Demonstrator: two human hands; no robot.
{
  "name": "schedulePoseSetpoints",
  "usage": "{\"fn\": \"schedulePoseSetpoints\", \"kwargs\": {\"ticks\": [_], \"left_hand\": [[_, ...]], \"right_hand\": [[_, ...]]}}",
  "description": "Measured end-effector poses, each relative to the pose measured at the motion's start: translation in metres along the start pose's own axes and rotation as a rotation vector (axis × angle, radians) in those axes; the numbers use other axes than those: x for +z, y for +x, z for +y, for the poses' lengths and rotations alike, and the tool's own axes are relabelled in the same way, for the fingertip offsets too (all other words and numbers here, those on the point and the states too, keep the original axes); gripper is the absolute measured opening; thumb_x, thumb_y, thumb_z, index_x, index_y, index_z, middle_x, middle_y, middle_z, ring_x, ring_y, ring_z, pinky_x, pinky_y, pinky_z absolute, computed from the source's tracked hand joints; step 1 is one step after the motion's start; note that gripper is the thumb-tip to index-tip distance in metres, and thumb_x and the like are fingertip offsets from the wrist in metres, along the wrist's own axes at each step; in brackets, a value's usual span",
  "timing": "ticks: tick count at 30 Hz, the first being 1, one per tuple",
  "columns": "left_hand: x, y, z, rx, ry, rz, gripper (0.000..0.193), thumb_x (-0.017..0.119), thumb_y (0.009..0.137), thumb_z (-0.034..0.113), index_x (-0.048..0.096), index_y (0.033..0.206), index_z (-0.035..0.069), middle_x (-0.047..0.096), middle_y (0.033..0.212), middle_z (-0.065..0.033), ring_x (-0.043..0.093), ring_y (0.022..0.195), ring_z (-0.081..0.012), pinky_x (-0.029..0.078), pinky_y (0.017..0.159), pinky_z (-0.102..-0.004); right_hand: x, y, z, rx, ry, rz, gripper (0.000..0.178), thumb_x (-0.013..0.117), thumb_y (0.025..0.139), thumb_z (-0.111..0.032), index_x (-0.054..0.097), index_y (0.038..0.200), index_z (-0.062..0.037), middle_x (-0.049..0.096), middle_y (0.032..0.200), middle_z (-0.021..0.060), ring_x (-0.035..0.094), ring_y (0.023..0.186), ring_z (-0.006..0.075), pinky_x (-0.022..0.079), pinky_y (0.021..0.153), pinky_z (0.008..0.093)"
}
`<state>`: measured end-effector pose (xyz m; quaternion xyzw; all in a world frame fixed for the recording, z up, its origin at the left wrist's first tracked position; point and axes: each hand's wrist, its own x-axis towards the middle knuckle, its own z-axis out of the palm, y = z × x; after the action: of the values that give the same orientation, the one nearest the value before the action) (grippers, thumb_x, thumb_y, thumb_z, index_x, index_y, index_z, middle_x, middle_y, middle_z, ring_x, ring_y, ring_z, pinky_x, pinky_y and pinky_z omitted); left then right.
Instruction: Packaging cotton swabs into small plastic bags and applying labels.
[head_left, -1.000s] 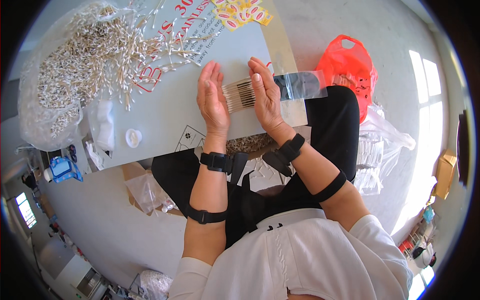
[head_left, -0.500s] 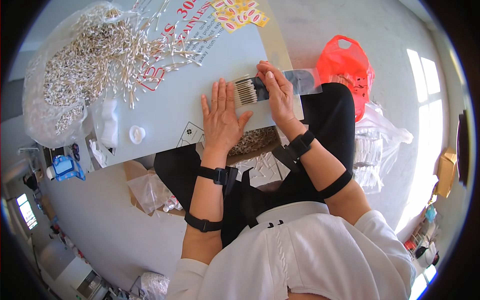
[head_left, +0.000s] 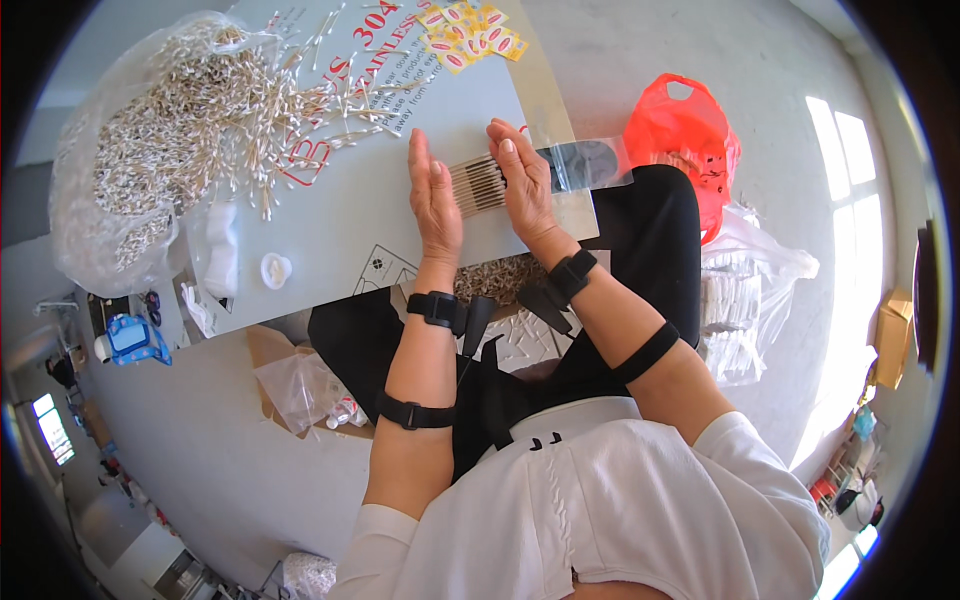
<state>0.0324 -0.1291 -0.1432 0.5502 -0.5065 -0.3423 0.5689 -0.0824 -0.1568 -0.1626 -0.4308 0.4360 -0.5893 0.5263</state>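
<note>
Okay, swabs (head_left: 476, 186) lie in a neat row on the desk (head_left: 345, 215), between my two hands. My left hand (head_left: 436, 208) stands on edge at their left ends, fingers straight and close together, palm turned in, not gripping. My right hand (head_left: 527, 190) is at their right ends, fingers fairly straight, thumb up by the index finger; can't tell if it pinches anything. Pouch (head_left: 585, 163), clear with a dark part, runs out to the right from behind my right hand, its far end past the desk's edge. Big bag of loose swabs (head_left: 165, 150) at upper left, many spilled out toward the middle. Yellow packets (head_left: 472, 36) heaped at the top. White cup (head_left: 275, 270) near the front edge, left of my left hand. Box of swabs (head_left: 495, 280) below the front edge, partly hidden by my wrist gear. Red bag (head_left: 690, 150) off the desk, right.
</note>
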Motion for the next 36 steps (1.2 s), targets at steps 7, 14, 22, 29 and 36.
{"fn": "schedulePoseSetpoints", "kwargs": {"ticks": [7, 14, 22, 29, 36], "left_hand": [[-0.024, -0.024, 0.019, 0.234, 0.985, -0.321, 0.077, 0.056, 0.093, 0.046, 0.026, 0.15, 0.003, 0.022, 0.158, -0.0156, 0.02, 0.146, -0.0301, 0.015, 0.118, -0.0471], [-0.023, -0.044, 0.015, 0.192, 1.102, -0.43, 0.087, 0.054, 0.089, 0.056, 0.021, 0.152, 0.007, 0.02, 0.158, -0.0156, 0.016, 0.147, -0.0304, 0.011, 0.118, -0.052], [-0.019, -0.044, 0.017, 0.19, 1.086, -0.398, 0.088, 0.063, 0.085, 0.051, 0.026, 0.15, 0.004, 0.023, 0.158, -0.0142, 0.021, 0.146, -0.0287, 0.013, 0.117, -0.0529], [-0.019, -0.044, 0.016, 0.192, 1.094, -0.392, 0.087, 0.062, 0.085, 0.051, 0.026, 0.15, 0.005, 0.022, 0.158, -0.0136, 0.019, 0.147, -0.0277, 0.013, 0.118, -0.0524], [-0.019, -0.044, 0.016, 0.167, 1.106, -0.409, 0.087, 0.058, 0.087, 0.053, 0.024, 0.151, 0.007, 0.02, 0.159, -0.0127, 0.018, 0.147, -0.027, 0.011, 0.118, -0.0508]], "right_hand": [[-0.04, -0.009, -0.016, 0.043, -0.121, -0.021, 0.024, 0.053, 0.099, -0.012, 0.061, 0.115, 0.0045, 0.065, 0.109, 0.0076, 0.062, 0.099, 0.0132, 0.051, 0.089, 0.027], [-0.045, -0.025, -0.036, -0.302, -0.731, -0.254, 0.008, 0.065, 0.083, -0.005, 0.067, 0.09, -0.0059, 0.06, 0.083, 0.0097, 0.063, 0.074, 0.0299, 0.05, 0.064, 0.0376], [-0.045, -0.026, -0.034, -0.357, -0.813, -0.264, 0.005, 0.066, 0.081, -0.008, 0.067, 0.086, -0.0073, 0.058, 0.082, 0.009, 0.062, 0.075, 0.0307, 0.05, 0.064, 0.0396], [-0.047, -0.027, -0.034, -0.418, -0.844, -0.318, 0.005, 0.067, 0.08, -0.008, 0.066, 0.085, -0.0073, 0.057, 0.081, 0.0089, 0.061, 0.074, 0.0309, 0.05, 0.064, 0.0396], [-0.04, -0.023, -0.034, -0.34, -0.833, -0.211, 0.007, 0.067, 0.08, -0.009, 0.066, 0.087, -0.009, 0.056, 0.079, 0.0089, 0.061, 0.074, 0.031, 0.05, 0.063, 0.0404]]}}
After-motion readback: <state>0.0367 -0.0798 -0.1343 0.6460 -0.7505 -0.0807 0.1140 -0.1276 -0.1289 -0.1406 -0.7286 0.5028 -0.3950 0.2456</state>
